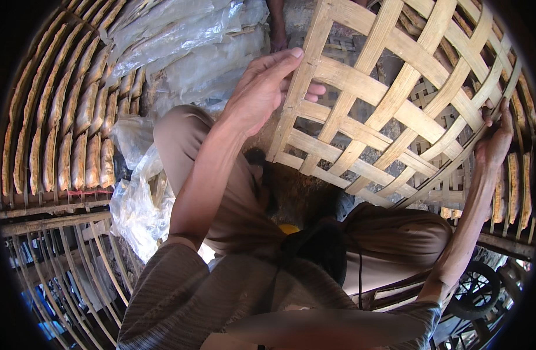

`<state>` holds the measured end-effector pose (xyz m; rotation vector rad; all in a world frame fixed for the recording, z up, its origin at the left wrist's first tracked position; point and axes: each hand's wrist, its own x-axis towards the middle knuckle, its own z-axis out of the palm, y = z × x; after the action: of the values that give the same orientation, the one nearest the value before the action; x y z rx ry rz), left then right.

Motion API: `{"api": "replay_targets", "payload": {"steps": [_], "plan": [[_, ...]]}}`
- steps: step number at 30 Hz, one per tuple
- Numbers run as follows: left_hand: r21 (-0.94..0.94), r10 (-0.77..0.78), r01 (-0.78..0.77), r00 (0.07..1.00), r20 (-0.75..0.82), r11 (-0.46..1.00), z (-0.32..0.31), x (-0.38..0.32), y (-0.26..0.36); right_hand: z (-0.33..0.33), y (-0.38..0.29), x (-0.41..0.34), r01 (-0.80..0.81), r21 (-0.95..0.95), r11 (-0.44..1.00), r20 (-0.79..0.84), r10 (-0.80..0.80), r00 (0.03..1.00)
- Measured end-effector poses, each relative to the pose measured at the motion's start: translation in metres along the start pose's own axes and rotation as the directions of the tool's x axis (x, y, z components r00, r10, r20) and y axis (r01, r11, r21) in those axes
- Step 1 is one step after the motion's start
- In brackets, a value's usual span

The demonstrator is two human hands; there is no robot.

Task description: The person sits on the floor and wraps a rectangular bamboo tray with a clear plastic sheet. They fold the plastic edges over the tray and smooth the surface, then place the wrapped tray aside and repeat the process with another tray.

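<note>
A panel of woven split bamboo [373,96], an open lattice with a flat rim strip, is tilted up before me. My left hand [268,89] grips its left rim, thumb on the near face and fingers behind, partly visible through the gaps. At the far right edge, my right hand [495,140] has its fingers around the curved side of the panel. Below the panel are my bent knees in brown trousers [184,135], spread apart. Through the lattice, more woven bamboo [430,92] shows behind it.
Bamboo racks with rows of brownish slabs [53,127] stand at left, with more slabs [513,188] at right. Plastic-covered stacks [206,52] lie ahead. Crumpled clear plastic [141,201] is beside my left knee. Another person's arm [277,26] reaches down at top. A spoked wheel [474,291] shows lower right.
</note>
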<state>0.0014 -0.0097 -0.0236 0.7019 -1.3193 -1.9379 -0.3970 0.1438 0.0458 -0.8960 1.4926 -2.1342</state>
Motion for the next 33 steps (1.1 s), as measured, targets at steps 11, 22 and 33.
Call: {"api": "replay_targets", "payload": {"steps": [11, 22, 33], "plan": [[0.456, -0.036, 0.080, 0.994, -0.106, 0.887, -0.009, 0.000, -0.024, 0.001, 0.057, -0.005, -0.217, -0.174, 0.960, -0.014, 0.218, 0.976], [0.218, -0.033, 0.072, 0.983, -0.179, 0.973, -0.018, 0.009, -0.028, -0.013, 0.088, -0.007, -0.655, -0.325, 0.682, 0.266, 0.730, 0.629], [-0.204, -0.228, 0.258, 0.960, 0.161, 0.944, -0.057, 0.012, -0.021, -0.020, 0.093, -0.008, -0.270, -0.558, 0.785, 0.387, 0.534, 0.752]]}}
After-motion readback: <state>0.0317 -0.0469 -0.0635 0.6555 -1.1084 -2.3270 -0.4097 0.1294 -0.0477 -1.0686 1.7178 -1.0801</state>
